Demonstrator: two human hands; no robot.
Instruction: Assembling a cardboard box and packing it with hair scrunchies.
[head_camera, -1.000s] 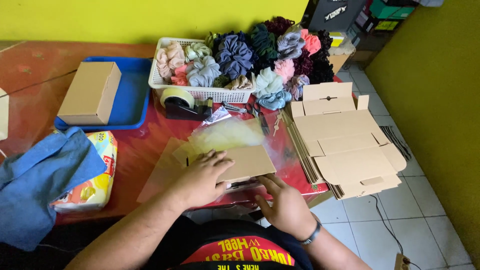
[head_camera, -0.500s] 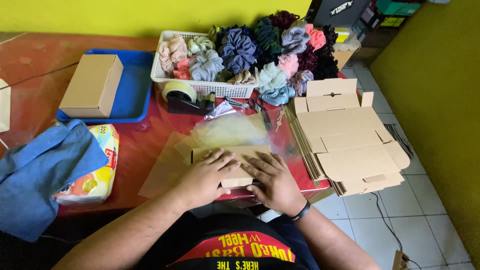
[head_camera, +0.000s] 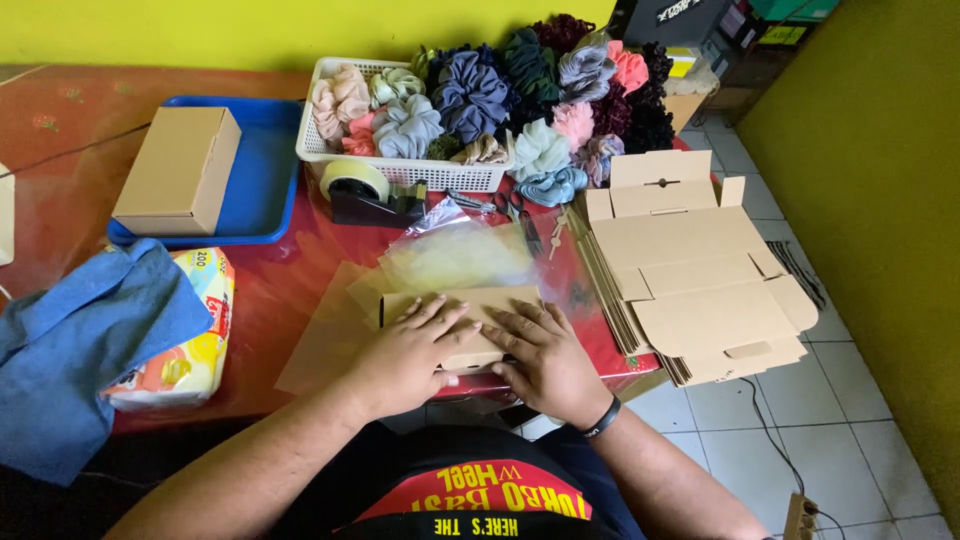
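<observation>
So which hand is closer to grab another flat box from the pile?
Probably the right hand. It rests on the small cardboard box on the side nearest the pile of flat boxes; the left hand lies farther away.

Red table (head_camera: 90, 130) with blue tray (head_camera: 265, 185), white basket (head_camera: 400, 172), tape dispenser (head_camera: 365, 195), flat cardboard stack (head_camera: 700, 290), blue cloth (head_camera: 85, 340).

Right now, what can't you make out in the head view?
- Flat box: its middle is covered by the left hand and right hand.
- Closed box on the blue tray: its contents are shut from view.
- Basket: its inside is buried under scrunchies.
- Blue cloth: cut off by the left edge.
- Scissors: partly behind the clear bag.
</observation>
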